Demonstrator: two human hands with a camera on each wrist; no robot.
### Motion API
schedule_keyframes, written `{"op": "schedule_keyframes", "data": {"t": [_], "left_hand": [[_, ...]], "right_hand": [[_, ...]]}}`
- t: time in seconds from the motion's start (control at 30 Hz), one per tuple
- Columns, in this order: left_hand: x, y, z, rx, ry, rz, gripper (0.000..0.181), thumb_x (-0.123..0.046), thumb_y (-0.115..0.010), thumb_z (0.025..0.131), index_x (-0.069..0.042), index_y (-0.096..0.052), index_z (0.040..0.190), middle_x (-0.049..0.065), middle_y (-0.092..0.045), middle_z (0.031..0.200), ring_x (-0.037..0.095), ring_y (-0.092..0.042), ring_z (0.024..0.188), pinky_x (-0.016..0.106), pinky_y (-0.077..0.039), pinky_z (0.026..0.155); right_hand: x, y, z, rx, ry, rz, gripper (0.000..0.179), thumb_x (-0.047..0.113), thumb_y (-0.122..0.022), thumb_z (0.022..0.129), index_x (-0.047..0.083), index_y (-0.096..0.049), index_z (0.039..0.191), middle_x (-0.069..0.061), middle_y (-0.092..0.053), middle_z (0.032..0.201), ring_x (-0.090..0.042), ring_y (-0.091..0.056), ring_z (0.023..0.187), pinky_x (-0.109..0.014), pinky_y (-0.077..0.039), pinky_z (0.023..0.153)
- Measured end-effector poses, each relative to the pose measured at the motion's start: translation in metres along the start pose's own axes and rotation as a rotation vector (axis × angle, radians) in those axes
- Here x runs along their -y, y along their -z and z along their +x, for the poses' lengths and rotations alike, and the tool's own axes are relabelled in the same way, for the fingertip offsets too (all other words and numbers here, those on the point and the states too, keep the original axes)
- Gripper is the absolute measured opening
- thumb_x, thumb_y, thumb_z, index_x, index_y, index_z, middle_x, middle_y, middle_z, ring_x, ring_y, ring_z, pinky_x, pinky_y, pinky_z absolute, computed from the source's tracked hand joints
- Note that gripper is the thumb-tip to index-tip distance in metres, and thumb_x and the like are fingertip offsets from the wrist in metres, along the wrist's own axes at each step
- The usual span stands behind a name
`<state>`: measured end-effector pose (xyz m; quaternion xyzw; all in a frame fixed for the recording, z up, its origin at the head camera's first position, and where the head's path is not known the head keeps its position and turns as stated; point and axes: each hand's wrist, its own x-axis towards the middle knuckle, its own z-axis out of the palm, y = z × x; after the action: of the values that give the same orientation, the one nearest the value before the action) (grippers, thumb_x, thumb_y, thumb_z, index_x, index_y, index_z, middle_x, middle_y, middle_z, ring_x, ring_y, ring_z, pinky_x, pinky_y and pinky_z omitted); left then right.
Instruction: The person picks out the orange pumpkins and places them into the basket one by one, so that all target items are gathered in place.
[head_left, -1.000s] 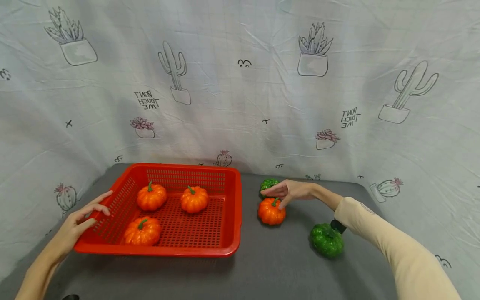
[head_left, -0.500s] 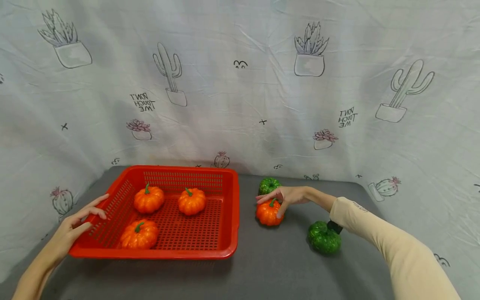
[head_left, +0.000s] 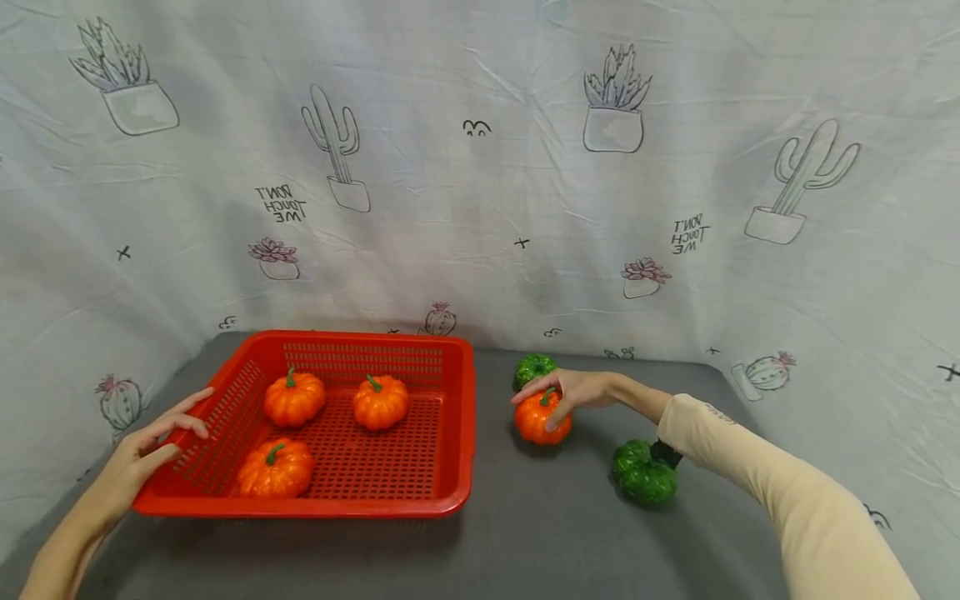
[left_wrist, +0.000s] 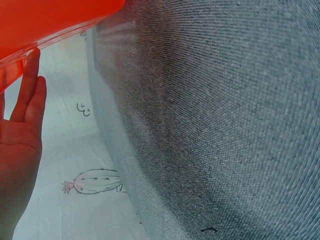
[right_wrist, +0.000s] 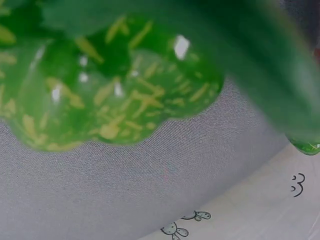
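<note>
My right hand (head_left: pixel 579 389) grips an orange pumpkin (head_left: pixel 534 427) with a green stem, thumb on its near side and fingers over the far side. A shadow lies under that pumpkin, which seems just off the table. Behind it, partly covered, sits a green pumpkin (head_left: pixel 531 367). Another green pumpkin (head_left: pixel 643 473) is below my right wrist and fills much of the right wrist view, its speckled skin (right_wrist: pixel 115 100) close up. My left hand (head_left: pixel 123 471) rests on the left rim of a red basket (head_left: pixel 300 507), its fingers fairly straight in the left wrist view.
Inside the basket lie three orange pumpkins: one at back left (head_left: pixel 294 402), one at back right (head_left: pixel 381 406), one at front left (head_left: pixel 275 471). A grey cloth-covered table (head_left: pixel 555 533) carries everything. A white printed curtain (head_left: pixel 420 167) hangs behind and at the sides.
My right hand has come down from above the orange pumpkin and gripped it, and the pumpkin has risen slightly. The left hand stays on the basket rim. The head view has shifted a little.
</note>
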<state>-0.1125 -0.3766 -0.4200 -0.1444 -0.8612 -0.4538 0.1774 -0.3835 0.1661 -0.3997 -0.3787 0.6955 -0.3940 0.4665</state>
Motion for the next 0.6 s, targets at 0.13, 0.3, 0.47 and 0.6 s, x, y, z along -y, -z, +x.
{"op": "schedule_keyframes", "data": {"t": [0.13,0.3,0.47,0.6], "left_hand": [[-0.002,0.0,0.0,-0.003,0.004,0.017,0.022,0.011,-0.038,0.094,0.003,-0.056,0.103,-0.008,-0.036,0.148,-0.002,-0.031,0.13,0.02,-0.033,0.077],[-0.001,-0.001,0.0,-0.005,0.001,0.016,0.022,0.012,-0.038,0.094,0.004,-0.056,0.103,-0.005,-0.036,0.148,-0.001,-0.031,0.129,0.02,-0.034,0.075],[0.001,0.0,0.0,-0.001,0.0,0.012,0.022,0.011,-0.038,0.095,0.003,-0.056,0.104,-0.005,-0.035,0.148,-0.002,-0.031,0.13,0.018,-0.034,0.079],[0.002,0.001,0.0,0.002,-0.002,-0.028,0.024,0.014,-0.037,0.093,0.004,-0.056,0.103,-0.003,-0.035,0.149,-0.001,-0.029,0.132,0.014,-0.028,0.088]], "right_hand": [[0.002,-0.001,-0.004,0.001,0.007,0.045,0.057,0.005,-0.071,0.081,-0.003,-0.05,0.133,-0.017,-0.042,0.14,-0.025,-0.051,0.113,-0.042,-0.047,0.089],[0.003,-0.005,-0.008,-0.05,0.057,0.056,0.051,0.004,-0.069,0.081,-0.002,-0.053,0.129,-0.02,-0.04,0.141,-0.026,-0.05,0.113,-0.043,-0.047,0.089],[0.006,-0.007,-0.014,-0.129,0.125,-0.003,0.055,0.007,-0.071,0.081,-0.005,-0.052,0.131,-0.015,-0.048,0.136,-0.028,-0.048,0.116,-0.044,-0.047,0.088],[0.006,-0.009,-0.016,-0.181,0.182,-0.041,0.053,0.012,-0.071,0.084,-0.006,-0.052,0.13,-0.016,-0.047,0.137,-0.029,-0.047,0.118,-0.045,-0.046,0.089]]}}
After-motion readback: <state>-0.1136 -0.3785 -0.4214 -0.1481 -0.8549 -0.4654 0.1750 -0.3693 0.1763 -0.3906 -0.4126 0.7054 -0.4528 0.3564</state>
